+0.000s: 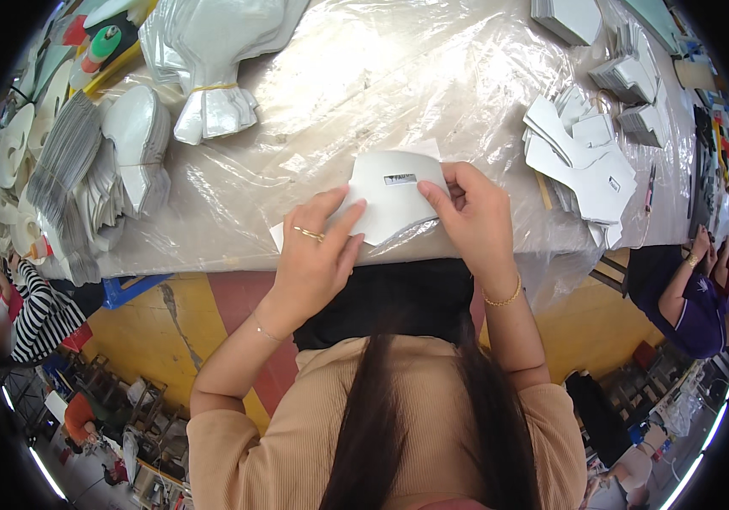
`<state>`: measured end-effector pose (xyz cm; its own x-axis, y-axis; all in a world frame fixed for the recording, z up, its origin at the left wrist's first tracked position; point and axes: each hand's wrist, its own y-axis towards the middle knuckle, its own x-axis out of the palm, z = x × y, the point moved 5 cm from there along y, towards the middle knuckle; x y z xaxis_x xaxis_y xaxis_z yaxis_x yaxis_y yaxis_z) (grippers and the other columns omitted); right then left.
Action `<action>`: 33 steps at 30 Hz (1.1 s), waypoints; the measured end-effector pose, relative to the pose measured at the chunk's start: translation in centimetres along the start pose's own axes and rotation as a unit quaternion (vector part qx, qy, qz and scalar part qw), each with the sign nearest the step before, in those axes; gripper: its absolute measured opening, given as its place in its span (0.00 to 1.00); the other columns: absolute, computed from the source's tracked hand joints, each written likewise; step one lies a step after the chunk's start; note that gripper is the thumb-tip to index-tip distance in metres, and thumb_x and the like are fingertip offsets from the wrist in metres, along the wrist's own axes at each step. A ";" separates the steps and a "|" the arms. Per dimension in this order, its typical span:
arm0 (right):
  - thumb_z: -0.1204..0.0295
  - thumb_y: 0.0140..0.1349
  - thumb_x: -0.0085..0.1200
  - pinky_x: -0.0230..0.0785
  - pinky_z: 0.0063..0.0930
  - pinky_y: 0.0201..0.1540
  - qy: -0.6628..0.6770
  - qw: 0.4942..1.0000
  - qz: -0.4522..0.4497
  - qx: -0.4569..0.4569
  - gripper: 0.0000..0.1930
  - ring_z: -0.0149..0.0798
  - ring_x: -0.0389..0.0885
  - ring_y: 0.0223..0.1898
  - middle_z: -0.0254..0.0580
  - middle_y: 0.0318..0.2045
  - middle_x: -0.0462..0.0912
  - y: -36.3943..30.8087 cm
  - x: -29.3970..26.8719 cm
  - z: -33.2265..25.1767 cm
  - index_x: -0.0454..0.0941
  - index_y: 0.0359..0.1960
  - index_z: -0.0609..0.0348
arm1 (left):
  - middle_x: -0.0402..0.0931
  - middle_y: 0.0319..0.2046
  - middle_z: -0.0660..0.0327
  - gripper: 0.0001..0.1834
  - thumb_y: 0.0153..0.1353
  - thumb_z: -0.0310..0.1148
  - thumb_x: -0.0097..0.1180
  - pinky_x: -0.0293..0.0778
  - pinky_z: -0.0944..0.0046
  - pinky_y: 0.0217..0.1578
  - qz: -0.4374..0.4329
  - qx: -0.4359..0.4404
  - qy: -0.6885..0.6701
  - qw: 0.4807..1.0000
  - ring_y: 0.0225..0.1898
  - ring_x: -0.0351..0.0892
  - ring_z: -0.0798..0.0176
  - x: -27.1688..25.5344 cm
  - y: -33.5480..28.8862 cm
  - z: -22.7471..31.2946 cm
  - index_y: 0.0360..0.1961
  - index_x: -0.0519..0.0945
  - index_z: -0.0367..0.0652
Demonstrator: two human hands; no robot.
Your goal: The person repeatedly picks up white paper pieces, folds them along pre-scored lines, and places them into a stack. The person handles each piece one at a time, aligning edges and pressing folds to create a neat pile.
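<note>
A white shoe-upper-shaped cut piece (390, 217) with a small dark printed label lies at the table's near edge in front of me. My right hand (476, 212) pinches its right edge, thumb on top and fingers curled at the side. My left hand (320, 242) rests against its left edge, the fingers spread and the fingertips touching the surface. Corners of another white sheet (428, 148) show from beneath the piece and beside my left hand.
Plastic film covers the table (330, 110). On the left stand banded stacks of white pieces (211, 106) and grey-edged pieces (62, 153), near a green-capped bottle (105, 41). More white pieces (581, 166) and a pen-like tool (651, 187) lie right. Other people sit at both sides.
</note>
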<state>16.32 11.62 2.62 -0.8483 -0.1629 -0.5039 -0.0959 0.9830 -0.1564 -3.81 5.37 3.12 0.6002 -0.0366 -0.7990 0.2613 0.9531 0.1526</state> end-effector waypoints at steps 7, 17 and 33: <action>0.86 0.47 0.59 0.74 0.35 0.39 -0.050 0.977 0.011 -0.207 0.11 0.48 0.80 0.38 0.44 0.37 0.83 -1.7 0.2 -2.5 0.74 0.31 0.61 | 0.77 0.47 0.55 0.18 0.66 0.29 0.57 0.72 0.67 0.46 -0.035 -0.155 -0.268 0.950 0.46 0.77 0.64 -1.3 6.4 -4.0 0.56 0.77 0.37; 0.91 0.42 0.54 0.77 0.39 0.48 -0.022 0.957 -0.065 -0.282 0.17 0.53 0.82 0.51 0.49 0.49 0.84 -3.4 1.8 -2.9 0.69 0.33 0.60 | 0.75 0.21 0.65 0.24 0.52 0.25 0.68 0.68 0.67 0.30 -0.368 -0.110 -0.178 0.906 0.26 0.72 0.71 0.8 12.7 -3.2 0.51 0.77 0.41; 0.75 0.57 0.68 0.75 0.25 0.40 0.014 0.999 0.010 -0.046 0.11 0.33 0.85 0.35 0.43 0.34 0.86 -1.3 0.3 -1.4 0.81 0.39 0.64 | 0.71 0.57 0.46 0.23 0.58 0.27 0.64 0.72 0.50 0.55 0.045 0.051 -0.117 0.991 0.57 0.74 0.44 -1.3 2.5 -1.8 0.55 0.74 0.42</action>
<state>15.48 10.38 3.89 -0.8646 -0.1413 -0.4822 -0.1243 0.9900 -0.0672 -5.25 8.36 3.48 0.7804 -0.0337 -0.6243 0.2675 0.9205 0.2847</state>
